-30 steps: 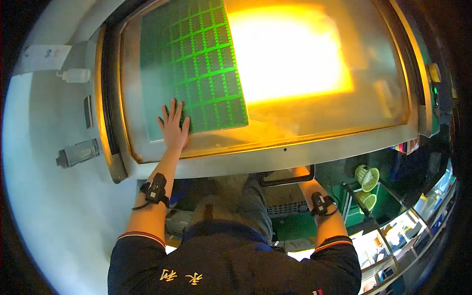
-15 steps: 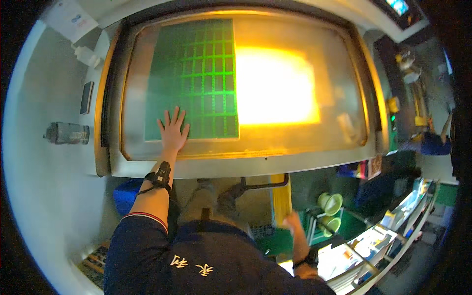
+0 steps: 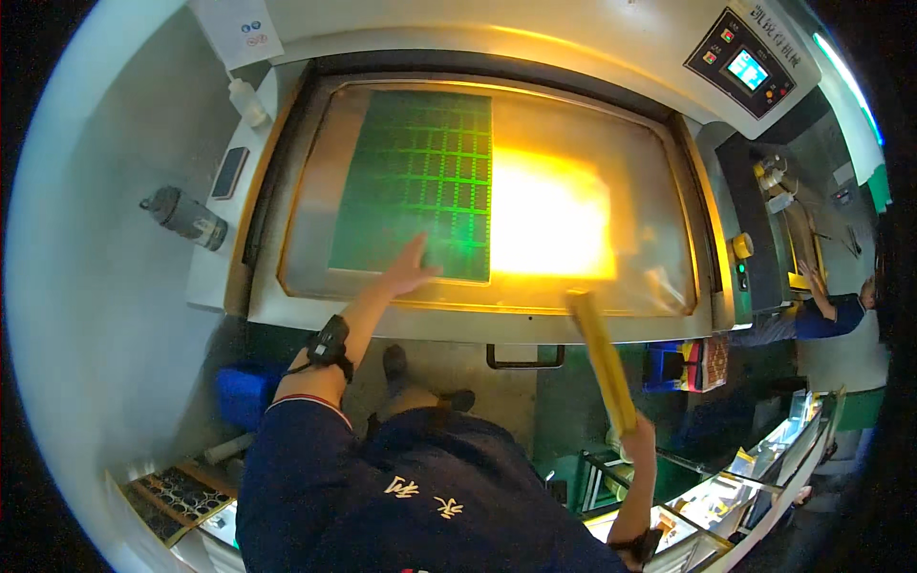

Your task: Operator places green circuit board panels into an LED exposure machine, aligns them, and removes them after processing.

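Note:
A green sheet (image 3: 382,205) with a bright grid pattern on its right part lies on the left of the framed exposure bed (image 3: 315,272). Over its lower edge, my left hand (image 3: 409,270) is open with the fingers stretched out; whether it touches the sheet I cannot tell. My right hand (image 3: 638,441) is closed round the near end of a long, flat yellow bar (image 3: 604,358). The bar is tilted, and its far end is at the front edge of the bed, beside the glaring lit area (image 3: 549,215).
On the left ledge are a phone (image 3: 229,173), a dark bottle (image 3: 183,218) and a white bottle (image 3: 246,102). A control panel (image 3: 743,69) sits at upper right. The front handle (image 3: 524,357) juts out below the bed. Another person (image 3: 829,311) works at far right.
My right hand has brought the yellow bar up toward the bed's front edge. My left hand has moved right along the sheet's lower edge. The whole view has shifted.

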Action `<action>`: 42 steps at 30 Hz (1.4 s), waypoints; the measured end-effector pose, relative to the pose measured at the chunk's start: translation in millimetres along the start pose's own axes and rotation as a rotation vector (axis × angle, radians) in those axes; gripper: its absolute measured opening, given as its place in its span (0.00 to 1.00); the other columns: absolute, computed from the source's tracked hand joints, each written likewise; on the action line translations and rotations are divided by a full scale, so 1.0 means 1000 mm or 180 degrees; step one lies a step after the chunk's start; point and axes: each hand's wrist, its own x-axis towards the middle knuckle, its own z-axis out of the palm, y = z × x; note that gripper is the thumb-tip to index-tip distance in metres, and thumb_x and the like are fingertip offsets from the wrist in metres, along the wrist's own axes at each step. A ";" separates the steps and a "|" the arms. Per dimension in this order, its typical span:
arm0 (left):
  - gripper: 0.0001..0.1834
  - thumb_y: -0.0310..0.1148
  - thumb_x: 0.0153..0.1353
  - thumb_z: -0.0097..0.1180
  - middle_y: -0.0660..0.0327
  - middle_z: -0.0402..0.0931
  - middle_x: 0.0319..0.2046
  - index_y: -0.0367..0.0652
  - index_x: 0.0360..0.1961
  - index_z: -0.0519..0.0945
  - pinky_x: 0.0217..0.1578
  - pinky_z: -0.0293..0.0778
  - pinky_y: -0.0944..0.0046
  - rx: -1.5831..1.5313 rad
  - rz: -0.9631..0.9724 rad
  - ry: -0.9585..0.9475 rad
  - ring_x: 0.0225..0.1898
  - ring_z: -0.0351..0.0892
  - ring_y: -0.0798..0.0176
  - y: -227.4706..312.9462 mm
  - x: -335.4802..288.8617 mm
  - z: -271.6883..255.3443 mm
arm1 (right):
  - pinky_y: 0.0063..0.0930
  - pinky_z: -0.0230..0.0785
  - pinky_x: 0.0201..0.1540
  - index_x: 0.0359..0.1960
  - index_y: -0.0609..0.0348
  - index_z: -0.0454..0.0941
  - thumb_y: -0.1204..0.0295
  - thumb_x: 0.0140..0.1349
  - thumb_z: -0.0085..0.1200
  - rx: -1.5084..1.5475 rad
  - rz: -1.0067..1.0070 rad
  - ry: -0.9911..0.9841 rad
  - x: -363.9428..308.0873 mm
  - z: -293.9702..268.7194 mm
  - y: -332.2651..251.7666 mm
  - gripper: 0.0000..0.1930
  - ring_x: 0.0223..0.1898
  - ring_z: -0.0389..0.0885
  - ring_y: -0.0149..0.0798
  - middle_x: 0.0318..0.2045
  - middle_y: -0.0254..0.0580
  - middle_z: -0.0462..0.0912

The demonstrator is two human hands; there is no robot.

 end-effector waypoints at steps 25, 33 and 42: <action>0.41 0.19 0.56 0.52 0.60 0.64 0.67 0.60 0.71 0.59 0.64 0.58 0.33 0.3138 -0.0391 -0.0979 0.66 0.60 0.40 -0.085 0.269 -0.227 | 0.61 0.61 0.61 0.68 0.44 0.61 0.82 0.52 0.50 -0.1734 -0.2991 -0.0124 0.470 0.184 -0.540 0.38 0.62 0.69 0.50 0.64 0.37 0.69; 0.29 0.27 0.59 0.48 0.47 0.72 0.58 0.56 0.64 0.70 0.65 0.63 0.49 0.2629 0.0087 -0.0336 0.61 0.69 0.44 -0.168 0.476 -0.301 | 0.54 0.52 0.70 0.72 0.39 0.55 0.84 0.51 0.48 -0.2133 -0.3011 0.0226 0.667 0.192 -0.665 0.43 0.71 0.59 0.44 0.71 0.33 0.59; 0.33 0.24 0.57 0.48 0.60 0.65 0.66 0.55 0.66 0.66 0.63 0.64 0.44 0.3157 0.0347 0.0190 0.62 0.67 0.39 -0.172 0.383 -0.277 | 0.60 0.51 0.69 0.71 0.42 0.56 0.85 0.53 0.48 -0.1840 -0.2986 0.0336 0.589 0.215 -0.635 0.41 0.70 0.60 0.50 0.70 0.40 0.61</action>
